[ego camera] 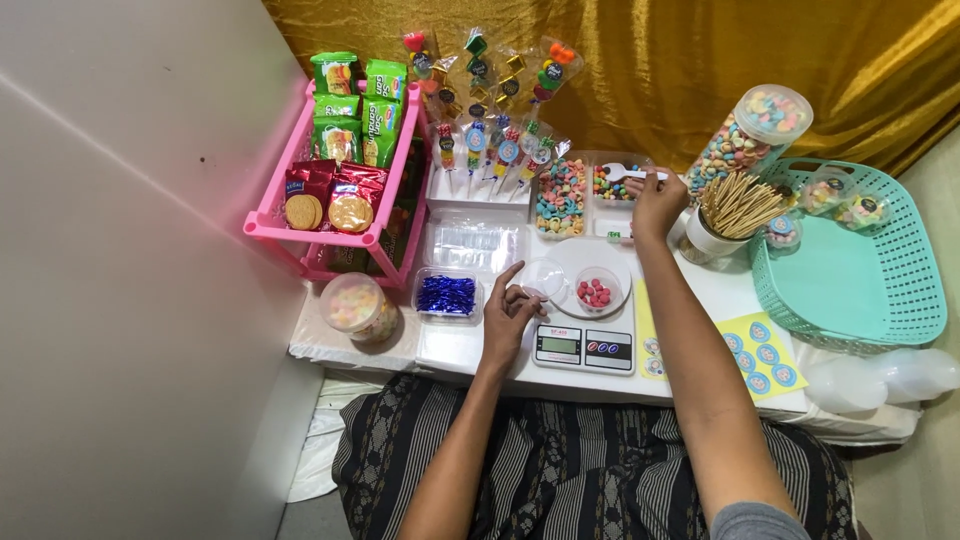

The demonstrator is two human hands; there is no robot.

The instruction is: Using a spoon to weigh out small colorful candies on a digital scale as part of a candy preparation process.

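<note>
**Sweets table, both hands at work**

Right hand [657, 203]: closed on a white spoon [630, 173], held over the tray of small mixed sweets [612, 186] at 12 o'clock from the scale.
Left hand [507, 310]: fingers spread, forefinger and thumb touching a clear lid [543, 278] at the scale's 10 o'clock edge; whether it is gripped cannot be told.
Cup [598, 288]: clear, some red sweets inside, standing on the white scale [584, 335].
Surface: low white table [450, 350], gold curtain [700, 60] behind, plain wall at 9 o'clock.
Around: tray of ring sweets [562, 198] just left of the spoon; box of blue ties [446, 296] at 9 o'clock of the left hand; pink rack [300, 232] of biscuit packs at 10 o'clock; wrapped sweet sticks [490, 145] at 11 o'clock; tilted jar [745, 135] and cup of wooden skewers [735, 205] at 2 o'clock; teal basket [850, 290] at 3 o'clock; sticker sheet [760, 350] at 4 o'clock.
</note>
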